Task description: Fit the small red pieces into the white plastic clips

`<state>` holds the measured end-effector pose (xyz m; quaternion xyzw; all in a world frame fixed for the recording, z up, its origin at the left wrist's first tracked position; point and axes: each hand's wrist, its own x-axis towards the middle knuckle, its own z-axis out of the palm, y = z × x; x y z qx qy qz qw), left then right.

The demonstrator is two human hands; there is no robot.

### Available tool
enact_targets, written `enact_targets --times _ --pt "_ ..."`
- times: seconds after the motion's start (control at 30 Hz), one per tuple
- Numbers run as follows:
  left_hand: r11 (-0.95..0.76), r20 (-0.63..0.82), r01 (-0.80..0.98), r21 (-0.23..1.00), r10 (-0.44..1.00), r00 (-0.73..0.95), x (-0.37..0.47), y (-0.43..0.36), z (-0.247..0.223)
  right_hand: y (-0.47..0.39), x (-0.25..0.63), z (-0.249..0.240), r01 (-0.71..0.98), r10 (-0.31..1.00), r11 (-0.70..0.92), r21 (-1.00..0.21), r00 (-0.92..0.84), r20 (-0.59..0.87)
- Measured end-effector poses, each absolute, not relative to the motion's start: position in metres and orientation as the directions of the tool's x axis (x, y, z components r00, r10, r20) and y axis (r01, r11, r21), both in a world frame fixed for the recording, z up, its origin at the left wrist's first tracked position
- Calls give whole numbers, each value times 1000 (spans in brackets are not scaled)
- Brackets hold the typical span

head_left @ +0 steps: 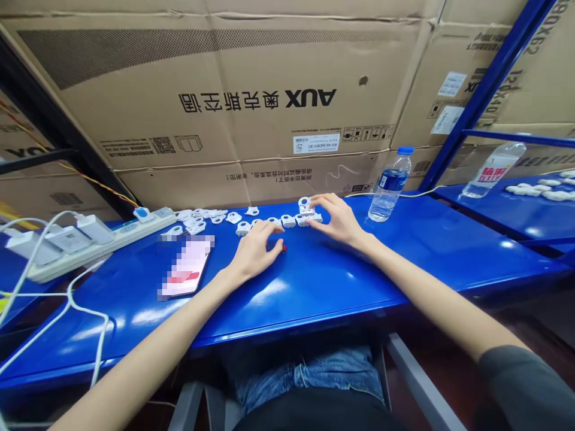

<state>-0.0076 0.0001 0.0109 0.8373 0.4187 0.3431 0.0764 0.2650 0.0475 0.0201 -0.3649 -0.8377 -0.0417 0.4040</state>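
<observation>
A row of small white plastic parts with ring-shaped tops stands on the blue table (pixel 314 269) in front of me. My right hand (pixel 339 218) has its index finger and thumb at a white ringed part (pixel 305 203) at the right end, raised above its neighbours. My left hand (pixel 257 250) lies palm down at the row's left side, thumb and fingers apart, fingertips beside a white part (pixel 288 221). A tiny red piece (pixel 284 249) shows by the left thumb. The left fingers partly cover the parts behind them.
Loose white parts (pixel 197 222) lie in a pile at back left, near a phone (pixel 188 266) and a power strip (pixel 121 236) with chargers. A water bottle (pixel 392 185) stands at right. Cardboard boxes (pixel 251 66) wall off the back. Another bottle (pixel 494 170) stands farther right.
</observation>
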Motion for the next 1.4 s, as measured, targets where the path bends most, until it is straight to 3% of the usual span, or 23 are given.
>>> enact_targets --times 0.3,0.57,0.7,1.0,1.4 --pt "-675 363 653 345 737 570 -6 -4 12 86 326 9 756 754 578 -307 -351 555" --pt "-687 372 638 348 726 578 -7 -3 10 91 341 5 750 873 478 -457 -346 345" --pt "-684 387 622 381 729 565 -6 -3 11 89 341 4 769 885 464 -439 -377 274" --pt "-700 374 635 327 713 593 -5 -3 13 89 340 4 770 863 505 -390 -453 223" --pt "-662 406 605 443 749 523 -5 -1 9 89 336 1 761 840 542 -357 -486 241"
